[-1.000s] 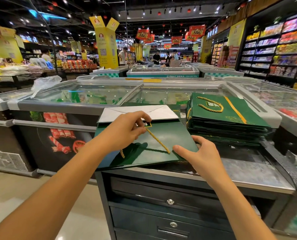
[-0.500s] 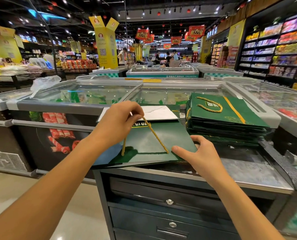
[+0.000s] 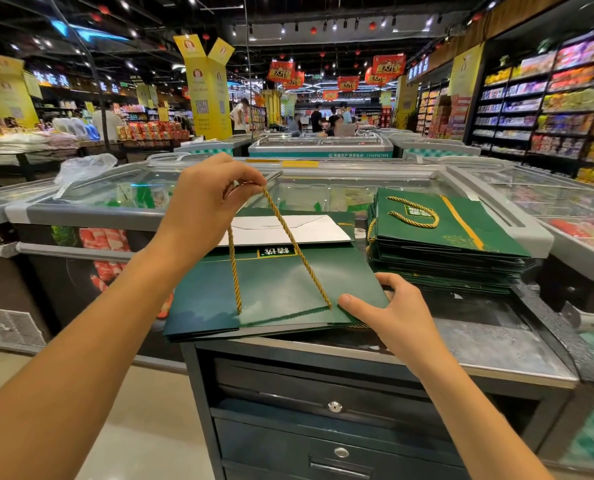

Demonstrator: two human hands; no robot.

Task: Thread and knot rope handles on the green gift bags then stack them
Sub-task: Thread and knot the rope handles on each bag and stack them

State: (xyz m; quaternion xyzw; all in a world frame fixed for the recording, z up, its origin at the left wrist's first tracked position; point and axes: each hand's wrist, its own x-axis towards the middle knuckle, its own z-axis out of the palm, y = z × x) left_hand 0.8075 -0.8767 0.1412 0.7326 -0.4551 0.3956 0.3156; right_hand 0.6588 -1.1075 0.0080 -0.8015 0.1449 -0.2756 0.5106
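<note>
Left hand [image 3: 205, 202], right hand [image 3: 392, 313]: two; gold rope [image 3: 295, 247] lifted: one, two strands; green bag [image 3: 281, 289] in front: one on top, layers beneath uncountable; bag stack [image 3: 444, 268]: one, bags uncountable; looped handle [image 3: 413, 213] atop: one; white sheet [image 3: 288, 230]: one; drawers [image 3: 288, 386]: two; locks [image 3: 334, 406]: two

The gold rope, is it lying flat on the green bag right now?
No, the left hand pinches the gold rope and holds its loop up above the green bag.

Left hand [image 3: 212, 202] and rope handle [image 3: 288, 237] higher.
</note>
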